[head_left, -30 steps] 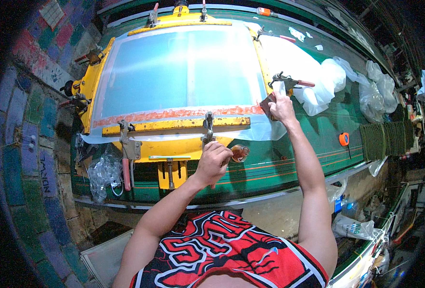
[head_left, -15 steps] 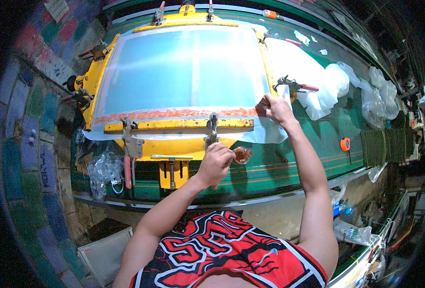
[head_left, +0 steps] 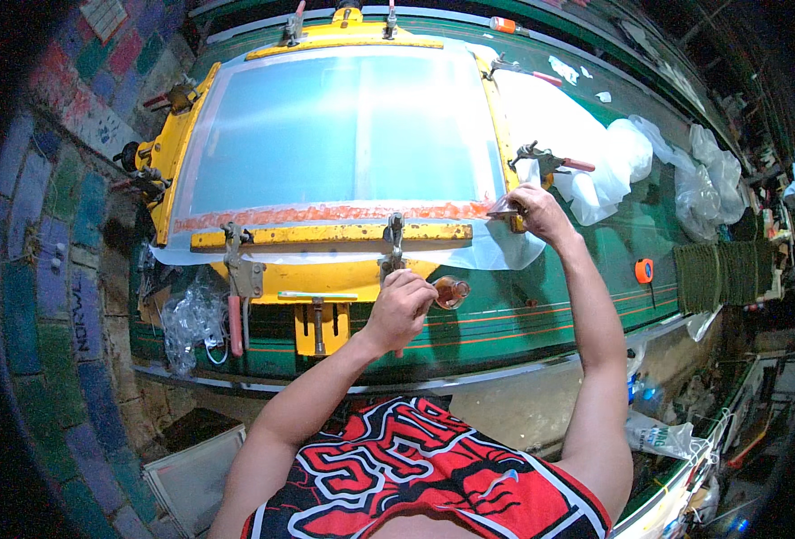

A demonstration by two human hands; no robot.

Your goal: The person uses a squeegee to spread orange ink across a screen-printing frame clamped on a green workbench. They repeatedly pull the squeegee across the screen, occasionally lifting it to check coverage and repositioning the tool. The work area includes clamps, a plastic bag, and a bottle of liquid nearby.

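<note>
A blue mesh sheet [head_left: 325, 135] is stretched flat between yellow clamping bars [head_left: 330, 237], with a patchy orange-red strip [head_left: 325, 215] along its near edge. My right hand [head_left: 541, 213] is closed on a small flat blade-like piece [head_left: 505, 208] at the right end of this strip; its exact kind is unclear. My left hand [head_left: 401, 305] is closed by the near toggle clamp [head_left: 395, 241], fingers at the rim of a small clear jar [head_left: 451, 292] with brownish-orange contents. A red clamp handle shows just below that hand; whether the hand touches it is hidden.
More toggle clamps stand around the frame, one with a red handle [head_left: 236, 323] at near left. Crumpled clear plastic [head_left: 191, 323] lies beside it. On the green table [head_left: 586, 287] are an orange tape measure [head_left: 644, 270], white plastic sheeting [head_left: 613, 162] and an orange-labelled bottle [head_left: 508, 26].
My right hand has drawn slightly right and toward me with the flat piece, away from the end of the orange-red strip. My left hand and the jar are nearly unmoved.
</note>
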